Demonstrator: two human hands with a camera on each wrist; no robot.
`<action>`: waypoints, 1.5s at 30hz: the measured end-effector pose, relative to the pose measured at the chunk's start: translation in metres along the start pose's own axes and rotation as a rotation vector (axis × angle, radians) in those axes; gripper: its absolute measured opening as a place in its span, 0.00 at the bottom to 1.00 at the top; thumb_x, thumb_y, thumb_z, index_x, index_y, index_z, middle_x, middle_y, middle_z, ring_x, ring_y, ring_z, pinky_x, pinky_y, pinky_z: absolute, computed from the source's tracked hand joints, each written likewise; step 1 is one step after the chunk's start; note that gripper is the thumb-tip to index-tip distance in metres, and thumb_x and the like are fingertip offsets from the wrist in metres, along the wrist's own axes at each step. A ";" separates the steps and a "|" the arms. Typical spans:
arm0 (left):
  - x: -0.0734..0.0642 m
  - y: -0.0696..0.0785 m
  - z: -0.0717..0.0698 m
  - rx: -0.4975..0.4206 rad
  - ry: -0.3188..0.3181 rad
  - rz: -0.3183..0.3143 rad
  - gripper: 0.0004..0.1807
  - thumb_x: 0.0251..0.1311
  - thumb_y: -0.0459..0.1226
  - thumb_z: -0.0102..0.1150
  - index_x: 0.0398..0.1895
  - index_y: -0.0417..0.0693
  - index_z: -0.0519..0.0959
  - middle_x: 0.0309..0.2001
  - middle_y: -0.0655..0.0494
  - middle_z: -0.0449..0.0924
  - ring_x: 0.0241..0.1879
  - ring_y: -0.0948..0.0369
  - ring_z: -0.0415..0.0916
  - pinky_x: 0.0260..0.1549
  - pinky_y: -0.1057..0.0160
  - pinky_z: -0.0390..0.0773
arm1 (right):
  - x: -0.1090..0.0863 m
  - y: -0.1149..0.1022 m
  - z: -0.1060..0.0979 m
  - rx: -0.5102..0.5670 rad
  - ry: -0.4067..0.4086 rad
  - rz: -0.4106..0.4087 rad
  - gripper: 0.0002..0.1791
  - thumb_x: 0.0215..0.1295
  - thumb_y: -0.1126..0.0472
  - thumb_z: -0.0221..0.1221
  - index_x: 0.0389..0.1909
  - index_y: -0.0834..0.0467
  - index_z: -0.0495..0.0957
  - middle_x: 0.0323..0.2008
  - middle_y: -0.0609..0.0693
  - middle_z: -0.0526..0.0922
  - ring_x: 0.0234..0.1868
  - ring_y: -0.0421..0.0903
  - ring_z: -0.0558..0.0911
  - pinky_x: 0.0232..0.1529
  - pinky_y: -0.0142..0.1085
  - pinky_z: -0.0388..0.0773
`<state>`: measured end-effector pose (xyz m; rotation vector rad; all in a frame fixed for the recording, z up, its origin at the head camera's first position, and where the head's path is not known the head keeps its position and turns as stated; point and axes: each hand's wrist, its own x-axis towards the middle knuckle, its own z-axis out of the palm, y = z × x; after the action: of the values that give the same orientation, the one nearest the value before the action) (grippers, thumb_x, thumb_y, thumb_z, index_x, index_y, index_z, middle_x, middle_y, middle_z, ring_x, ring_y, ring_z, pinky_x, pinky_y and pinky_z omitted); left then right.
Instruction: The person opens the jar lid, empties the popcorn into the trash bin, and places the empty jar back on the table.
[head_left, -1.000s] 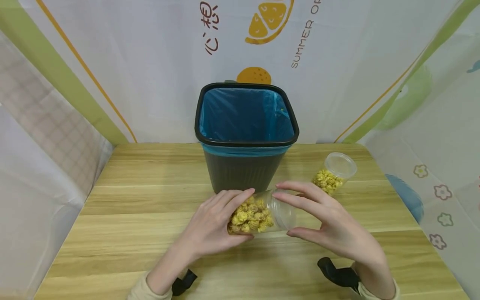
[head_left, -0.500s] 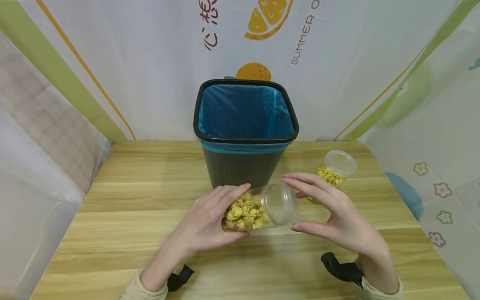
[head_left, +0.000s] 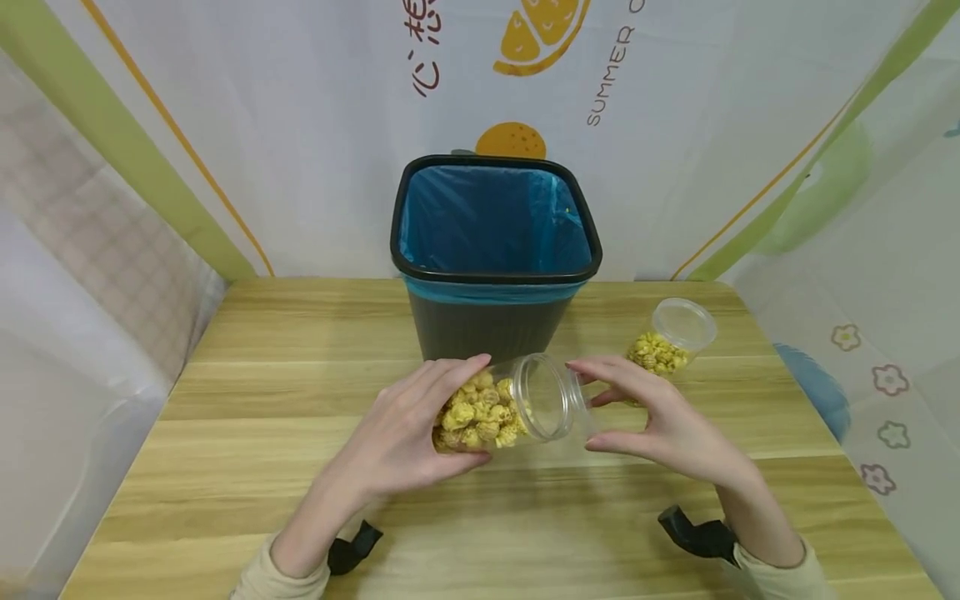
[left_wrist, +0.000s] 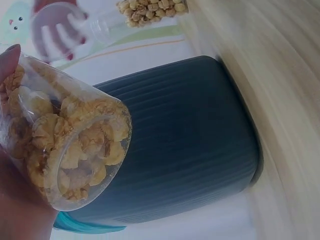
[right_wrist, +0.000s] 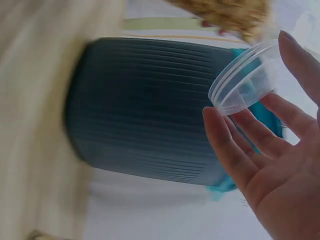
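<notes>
My left hand (head_left: 408,429) grips a clear plastic jar (head_left: 543,396) of yellow popcorn (head_left: 480,414). The jar lies tilted on its side above the table, its uncovered mouth facing right. In the left wrist view, the base of this jar (left_wrist: 90,160) shows with popcorn pressed behind it. Just right of the mouth, my right hand (head_left: 660,412) pinches a clear round lid (right_wrist: 245,82) by its rim, between thumb and fingertips. A narrow gap separates lid and jar. From the head, the lid is faint and mostly edge-on.
Behind the hands stands a dark bin (head_left: 487,325) with a blue liner (head_left: 480,221); a tiny yellow speck clings inside it. A second clear jar (head_left: 684,325), lidded and part-filled with popcorn, stands to the right on the wooden table (head_left: 300,350). Printed white cloth (head_left: 322,167) hangs behind.
The lid has come away from the jar, moving right with my right hand. My left hand has drawn the jar slightly left, turning its mouth more into sight.
</notes>
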<state>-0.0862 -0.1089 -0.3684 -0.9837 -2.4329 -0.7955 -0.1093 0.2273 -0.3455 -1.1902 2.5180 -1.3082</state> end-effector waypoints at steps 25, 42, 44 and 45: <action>-0.001 0.003 -0.006 0.019 0.021 -0.012 0.60 0.42 0.55 0.81 0.79 0.58 0.60 0.62 0.58 0.79 0.57 0.60 0.80 0.49 0.55 0.85 | -0.009 0.063 0.056 -0.515 -0.204 0.100 0.41 0.48 0.48 0.78 0.66 0.52 0.78 0.65 0.58 0.79 0.60 0.54 0.83 0.59 0.49 0.83; -0.001 0.006 -0.010 0.017 0.055 -0.041 0.60 0.41 0.55 0.82 0.80 0.60 0.59 0.60 0.59 0.79 0.54 0.63 0.79 0.47 0.53 0.84 | -0.011 0.069 0.069 -0.572 -0.280 0.108 0.41 0.51 0.41 0.76 0.67 0.46 0.77 0.61 0.48 0.79 0.60 0.46 0.80 0.59 0.47 0.82; -0.001 0.006 -0.011 0.022 0.062 -0.043 0.60 0.40 0.55 0.82 0.79 0.60 0.59 0.60 0.59 0.79 0.54 0.63 0.79 0.47 0.53 0.84 | -0.012 0.069 0.067 -0.542 -0.258 0.108 0.42 0.51 0.41 0.76 0.68 0.47 0.76 0.62 0.48 0.78 0.61 0.47 0.80 0.60 0.47 0.81; -0.001 0.007 -0.011 0.024 0.065 -0.043 0.60 0.40 0.55 0.82 0.79 0.60 0.60 0.60 0.59 0.79 0.54 0.63 0.79 0.47 0.53 0.84 | -0.012 0.069 0.065 -0.523 -0.237 0.113 0.41 0.52 0.40 0.75 0.68 0.47 0.77 0.62 0.48 0.79 0.61 0.46 0.80 0.61 0.47 0.81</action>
<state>-0.0794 -0.1126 -0.3577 -0.8858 -2.4097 -0.7980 -0.1173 0.2149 -0.4399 -1.1650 2.7716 -0.4539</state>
